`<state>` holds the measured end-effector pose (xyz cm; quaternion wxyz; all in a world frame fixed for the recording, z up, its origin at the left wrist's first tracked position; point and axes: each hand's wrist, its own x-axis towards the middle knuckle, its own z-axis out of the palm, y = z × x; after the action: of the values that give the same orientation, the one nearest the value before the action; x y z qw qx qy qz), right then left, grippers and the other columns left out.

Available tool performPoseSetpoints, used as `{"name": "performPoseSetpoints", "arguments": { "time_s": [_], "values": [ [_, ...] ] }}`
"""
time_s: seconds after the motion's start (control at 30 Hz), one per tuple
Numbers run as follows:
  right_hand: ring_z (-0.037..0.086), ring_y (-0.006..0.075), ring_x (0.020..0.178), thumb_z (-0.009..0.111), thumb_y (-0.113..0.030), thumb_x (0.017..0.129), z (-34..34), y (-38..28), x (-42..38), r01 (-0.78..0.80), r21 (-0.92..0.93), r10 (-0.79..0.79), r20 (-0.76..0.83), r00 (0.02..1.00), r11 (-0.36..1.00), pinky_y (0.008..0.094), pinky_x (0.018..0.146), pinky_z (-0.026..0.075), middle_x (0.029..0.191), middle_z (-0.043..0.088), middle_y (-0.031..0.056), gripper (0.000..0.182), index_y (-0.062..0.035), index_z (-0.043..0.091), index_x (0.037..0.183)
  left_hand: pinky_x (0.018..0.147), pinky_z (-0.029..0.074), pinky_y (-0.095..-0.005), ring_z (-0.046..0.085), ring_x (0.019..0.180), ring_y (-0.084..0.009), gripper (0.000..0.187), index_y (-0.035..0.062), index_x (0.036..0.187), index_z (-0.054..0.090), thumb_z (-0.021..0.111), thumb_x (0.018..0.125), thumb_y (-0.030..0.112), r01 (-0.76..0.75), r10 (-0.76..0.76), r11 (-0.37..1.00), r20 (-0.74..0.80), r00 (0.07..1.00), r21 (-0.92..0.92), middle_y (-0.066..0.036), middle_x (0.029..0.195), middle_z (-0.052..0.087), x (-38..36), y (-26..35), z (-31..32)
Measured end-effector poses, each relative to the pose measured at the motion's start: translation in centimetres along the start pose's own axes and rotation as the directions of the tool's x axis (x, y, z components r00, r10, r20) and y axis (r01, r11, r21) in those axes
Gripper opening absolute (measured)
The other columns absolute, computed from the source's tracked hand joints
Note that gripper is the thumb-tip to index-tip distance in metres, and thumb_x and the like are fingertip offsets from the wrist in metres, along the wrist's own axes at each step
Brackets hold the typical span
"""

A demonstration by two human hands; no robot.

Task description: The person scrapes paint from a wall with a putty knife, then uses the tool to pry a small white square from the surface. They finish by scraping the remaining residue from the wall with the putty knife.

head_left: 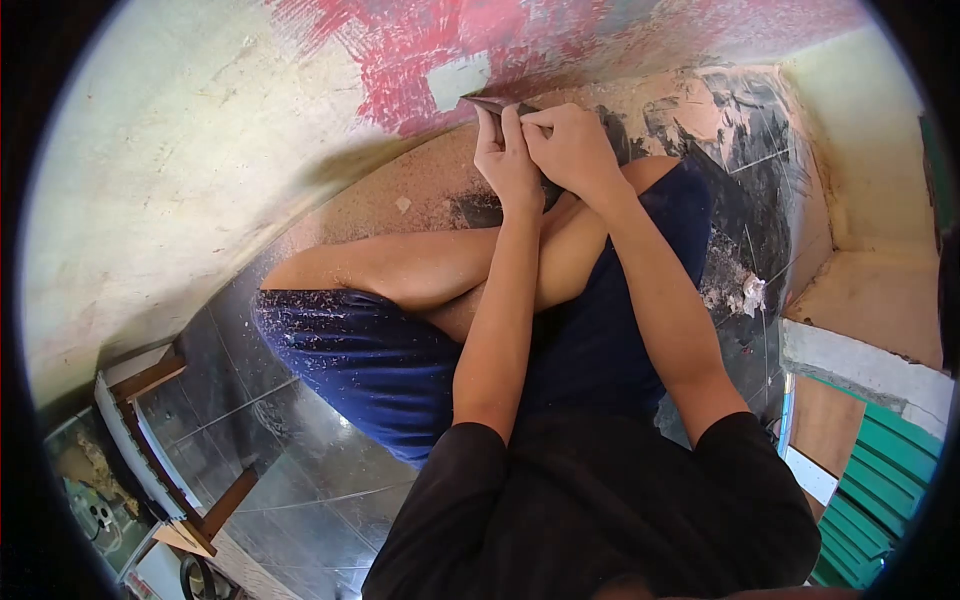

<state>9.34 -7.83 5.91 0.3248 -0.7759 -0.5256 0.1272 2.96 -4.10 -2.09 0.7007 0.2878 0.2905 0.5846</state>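
Both hands are close together in front of the wall point(240, 130), above the crossed legs. My left hand point(507, 165) has its fingers closed round a thin dark flat piece point(487, 103), whose pointed end reaches left toward the wall. Beside it on the right, my right hand point(572, 145) is bent in a pinch with its fingertips near the same piece; what they hold, if anything, is hidden. Red paint point(400, 85) in scraped patches covers the wall ahead, with a pale bare patch point(458, 80) just above the piece's tip.
Dust and flakes lie on the dark tiled floor point(290, 440) and on the blue shorts point(350, 340). A crumpled whitish scrap point(752, 295) is on the right. A wooden frame point(230, 505) stands lower left, and green slatted panels point(880, 480) are lower right.
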Motion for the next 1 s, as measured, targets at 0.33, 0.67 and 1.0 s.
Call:
{"name": "performPoseSetpoints", "arguments": {
  "time_s": [0.33,0.67,1.0],
  "values": [
    [0.069,0.0436,0.077,0.064,-0.027,0.087,5.8,-1.0,2.2,-0.037,-0.153,0.048,0.071,0.996,0.988,0.0515,0.071,0.056,0.078,0.067,0.0252,0.028,-0.0021,0.075,0.081,0.069,0.054,-0.0248,0.062,0.081,-0.0092,0.006,0.0038,0.112,0.06,0.055,0.108,0.005,0.066,-0.085,0.955,-0.055,0.995,-0.29,-0.001,0.095,0.065,2.1,-1.4,-4.4],
    [0.068,0.0418,0.076,0.062,-0.021,0.09,1.8,0.2,0.8,0.093,-0.081,-0.099,-0.063,0.993,0.992,0.0485,0.073,0.055,0.08,0.069,0.0217,0.022,-0.0045,0.076,0.086,0.071,0.05,-0.0224,0.058,0.082,-0.0039,0.026,-0.0007,0.131,0.064,0.059,0.107,0.008,-0.002,0.002,1.0,-0.031,1.0,-0.012,0.002,0.1,0.067,0.5,-0.1,-0.5],
    [0.067,0.0448,0.074,0.062,-0.021,0.087,3.4,0.0,1.3,-0.043,-0.097,0.044,0.004,0.999,0.994,0.0475,0.071,0.056,0.08,0.067,0.0241,0.021,-0.0044,0.074,0.082,0.069,0.051,-0.0244,0.057,0.081,-0.004,0.01,0.0024,0.111,0.065,0.059,0.107,0.009,-0.007,0.009,0.999,-0.046,0.999,0.039,0.004,0.093,0.063,0.4,-1.5,-2.7]
  ]
}}
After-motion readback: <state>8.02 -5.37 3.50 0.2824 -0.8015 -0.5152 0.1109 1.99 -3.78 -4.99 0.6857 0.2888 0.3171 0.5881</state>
